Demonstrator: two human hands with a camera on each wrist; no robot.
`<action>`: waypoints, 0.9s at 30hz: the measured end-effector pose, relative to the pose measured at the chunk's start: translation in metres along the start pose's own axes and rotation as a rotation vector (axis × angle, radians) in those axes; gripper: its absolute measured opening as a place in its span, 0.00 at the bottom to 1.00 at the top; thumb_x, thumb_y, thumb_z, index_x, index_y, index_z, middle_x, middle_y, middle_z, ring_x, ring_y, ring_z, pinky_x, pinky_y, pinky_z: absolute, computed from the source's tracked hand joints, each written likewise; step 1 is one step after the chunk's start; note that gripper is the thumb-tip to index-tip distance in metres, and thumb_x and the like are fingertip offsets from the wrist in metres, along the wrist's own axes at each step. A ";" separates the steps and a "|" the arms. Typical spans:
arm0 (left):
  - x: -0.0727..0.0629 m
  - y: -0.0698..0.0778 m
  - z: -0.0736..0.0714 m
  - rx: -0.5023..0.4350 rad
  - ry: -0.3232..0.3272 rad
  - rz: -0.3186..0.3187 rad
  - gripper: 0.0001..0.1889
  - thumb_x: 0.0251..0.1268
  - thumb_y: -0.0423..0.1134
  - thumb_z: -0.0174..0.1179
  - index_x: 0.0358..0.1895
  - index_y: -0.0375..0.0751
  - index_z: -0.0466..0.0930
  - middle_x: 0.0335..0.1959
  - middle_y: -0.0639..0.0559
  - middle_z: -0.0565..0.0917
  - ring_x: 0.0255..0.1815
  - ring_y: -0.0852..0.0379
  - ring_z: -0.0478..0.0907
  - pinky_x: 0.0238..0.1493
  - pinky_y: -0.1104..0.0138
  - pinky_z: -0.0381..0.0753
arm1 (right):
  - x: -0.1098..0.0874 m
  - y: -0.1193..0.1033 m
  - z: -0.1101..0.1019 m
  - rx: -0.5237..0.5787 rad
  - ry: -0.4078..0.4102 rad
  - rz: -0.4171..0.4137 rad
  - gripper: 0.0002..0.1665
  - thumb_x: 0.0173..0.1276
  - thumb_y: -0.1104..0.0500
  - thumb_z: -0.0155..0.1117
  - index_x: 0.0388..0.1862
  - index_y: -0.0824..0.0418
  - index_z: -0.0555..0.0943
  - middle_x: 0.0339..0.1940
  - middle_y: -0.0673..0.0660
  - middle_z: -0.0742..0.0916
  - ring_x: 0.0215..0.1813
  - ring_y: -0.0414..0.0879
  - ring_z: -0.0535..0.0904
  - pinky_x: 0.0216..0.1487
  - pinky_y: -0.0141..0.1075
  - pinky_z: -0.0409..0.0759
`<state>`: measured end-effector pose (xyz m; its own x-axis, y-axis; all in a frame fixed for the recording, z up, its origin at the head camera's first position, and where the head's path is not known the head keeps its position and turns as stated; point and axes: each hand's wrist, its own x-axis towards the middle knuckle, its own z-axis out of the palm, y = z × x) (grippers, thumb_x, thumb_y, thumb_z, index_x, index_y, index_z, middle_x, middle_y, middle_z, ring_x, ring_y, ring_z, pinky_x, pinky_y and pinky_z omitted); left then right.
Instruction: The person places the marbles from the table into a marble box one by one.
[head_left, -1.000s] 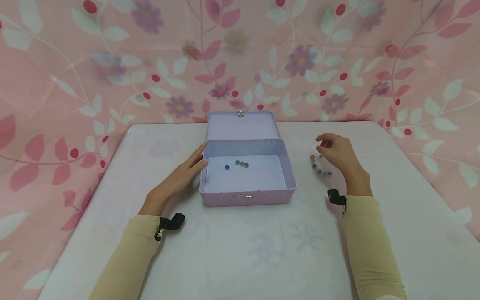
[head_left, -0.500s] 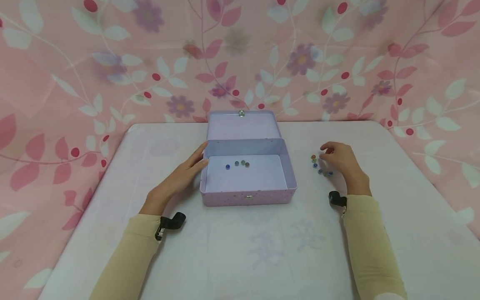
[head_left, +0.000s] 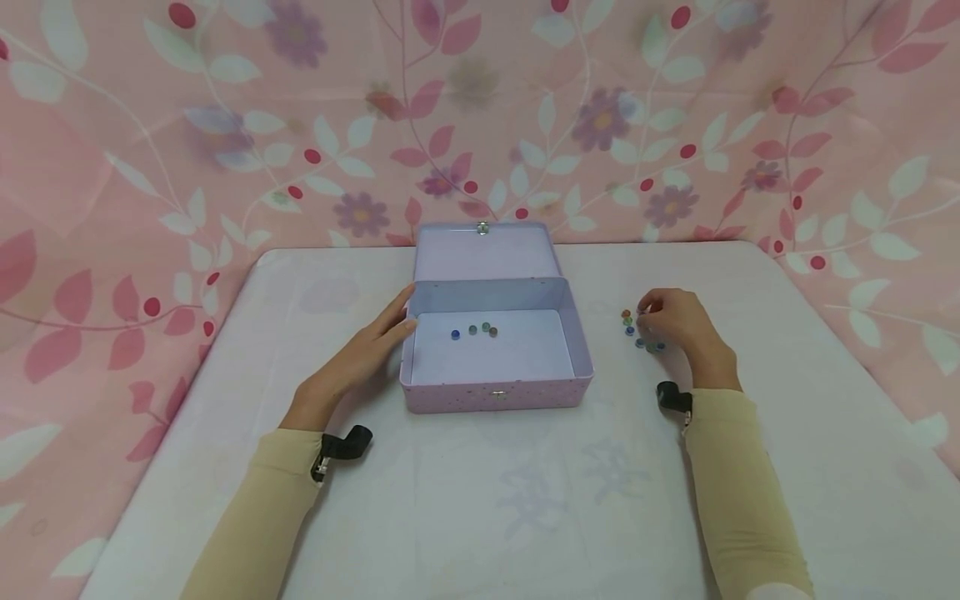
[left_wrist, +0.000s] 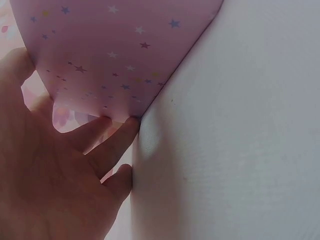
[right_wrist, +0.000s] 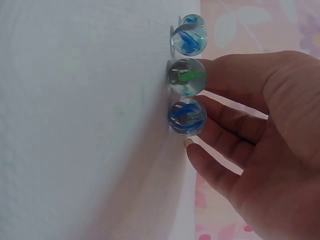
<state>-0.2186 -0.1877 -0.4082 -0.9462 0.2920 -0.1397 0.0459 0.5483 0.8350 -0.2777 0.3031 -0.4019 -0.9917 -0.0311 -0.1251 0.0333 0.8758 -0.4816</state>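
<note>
Head view: the left hand (head_left: 341,362) lies with fingers extended and spread against the side of the pink box (head_left: 498,398), gripping nothing. The box's raised lid (head_left: 486,257) is beyond its fingertips. To the right of this hand, 4 marbles (head_left: 455,335) sit on the box floor. The right hand (head_left: 686,333) has bent fingers, thumb and fingertips narrowly set; whether they pinch a marble cannot be told. Loose marbles (head_left: 629,331) lie on the white tabletop (head_left: 480,517) just left of and below those fingers. Right wrist view: 1 green-streaked marble (right_wrist: 187,76) and 1 blue-streaked marble (right_wrist: 187,117) show before the fingers.
</note>
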 end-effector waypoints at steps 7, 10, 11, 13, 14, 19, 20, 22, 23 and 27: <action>-0.001 0.002 0.000 -0.003 -0.017 -0.010 0.31 0.74 0.66 0.42 0.73 0.91 0.36 0.83 0.56 0.48 0.84 0.50 0.43 0.77 0.35 0.42 | 0.001 -0.002 0.001 -0.004 -0.020 0.004 0.13 0.65 0.61 0.56 0.46 0.63 0.81 0.43 0.63 0.80 0.45 0.56 0.73 0.42 0.43 0.74; -0.001 0.002 0.000 0.000 -0.014 -0.008 0.31 0.74 0.67 0.42 0.73 0.92 0.36 0.83 0.57 0.48 0.84 0.51 0.44 0.77 0.36 0.42 | 0.001 -0.003 0.001 0.005 -0.025 0.004 0.14 0.65 0.61 0.56 0.47 0.63 0.81 0.43 0.63 0.80 0.46 0.56 0.73 0.43 0.43 0.74; -0.001 0.002 0.000 0.001 -0.012 -0.006 0.31 0.74 0.67 0.42 0.72 0.92 0.36 0.83 0.57 0.48 0.84 0.51 0.44 0.77 0.36 0.42 | 0.001 -0.003 0.001 0.011 -0.026 0.000 0.14 0.66 0.61 0.56 0.47 0.63 0.81 0.44 0.63 0.80 0.46 0.56 0.73 0.44 0.43 0.74; -0.001 0.001 0.001 0.002 -0.009 -0.001 0.31 0.74 0.67 0.42 0.72 0.92 0.36 0.83 0.57 0.48 0.84 0.51 0.44 0.77 0.35 0.43 | 0.000 -0.004 0.000 0.022 -0.027 -0.009 0.14 0.67 0.60 0.55 0.48 0.63 0.81 0.45 0.63 0.80 0.47 0.56 0.73 0.45 0.44 0.74; -0.001 0.000 0.001 0.003 -0.003 -0.003 0.31 0.74 0.67 0.42 0.72 0.92 0.37 0.82 0.57 0.48 0.84 0.51 0.45 0.77 0.35 0.43 | 0.000 -0.005 0.000 0.033 -0.026 -0.012 0.14 0.69 0.59 0.55 0.49 0.62 0.81 0.46 0.63 0.80 0.48 0.56 0.73 0.46 0.44 0.75; 0.000 0.000 0.002 0.020 0.011 -0.028 0.31 0.69 0.73 0.41 0.71 0.95 0.36 0.82 0.58 0.50 0.83 0.50 0.46 0.75 0.33 0.43 | -0.002 -0.011 -0.004 0.078 0.002 -0.041 0.15 0.73 0.56 0.56 0.52 0.62 0.80 0.50 0.65 0.81 0.50 0.57 0.74 0.51 0.48 0.76; 0.000 0.000 0.002 0.024 0.013 -0.035 0.31 0.69 0.74 0.41 0.70 0.96 0.36 0.82 0.58 0.50 0.83 0.51 0.46 0.75 0.33 0.43 | -0.003 -0.013 -0.006 0.086 0.017 -0.048 0.15 0.73 0.56 0.56 0.53 0.62 0.80 0.50 0.65 0.82 0.51 0.57 0.75 0.52 0.49 0.76; -0.001 0.000 0.002 0.024 0.011 -0.034 0.31 0.69 0.73 0.41 0.70 0.96 0.36 0.82 0.58 0.50 0.83 0.51 0.46 0.76 0.33 0.43 | -0.005 -0.017 -0.009 0.100 0.043 -0.067 0.16 0.73 0.56 0.56 0.54 0.63 0.80 0.51 0.65 0.82 0.51 0.57 0.76 0.53 0.50 0.77; -0.001 0.001 0.002 0.023 0.011 -0.032 0.31 0.70 0.72 0.41 0.70 0.95 0.36 0.82 0.58 0.50 0.83 0.51 0.46 0.76 0.33 0.44 | -0.006 -0.020 -0.011 0.108 0.057 -0.076 0.17 0.73 0.55 0.56 0.54 0.63 0.80 0.51 0.65 0.83 0.51 0.57 0.76 0.54 0.50 0.77; -0.001 0.000 0.002 0.015 0.013 -0.018 0.31 0.71 0.71 0.42 0.72 0.93 0.37 0.82 0.57 0.51 0.83 0.51 0.46 0.76 0.35 0.44 | -0.009 -0.028 -0.015 0.141 0.113 -0.113 0.17 0.74 0.54 0.57 0.55 0.62 0.80 0.50 0.64 0.84 0.52 0.56 0.78 0.53 0.48 0.77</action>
<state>-0.2170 -0.1863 -0.4088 -0.9509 0.2719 -0.1478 0.0333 0.5649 0.8245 -0.2713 0.2862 -0.3740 -0.9975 -0.0636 0.0307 -0.0692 0.7933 -0.6049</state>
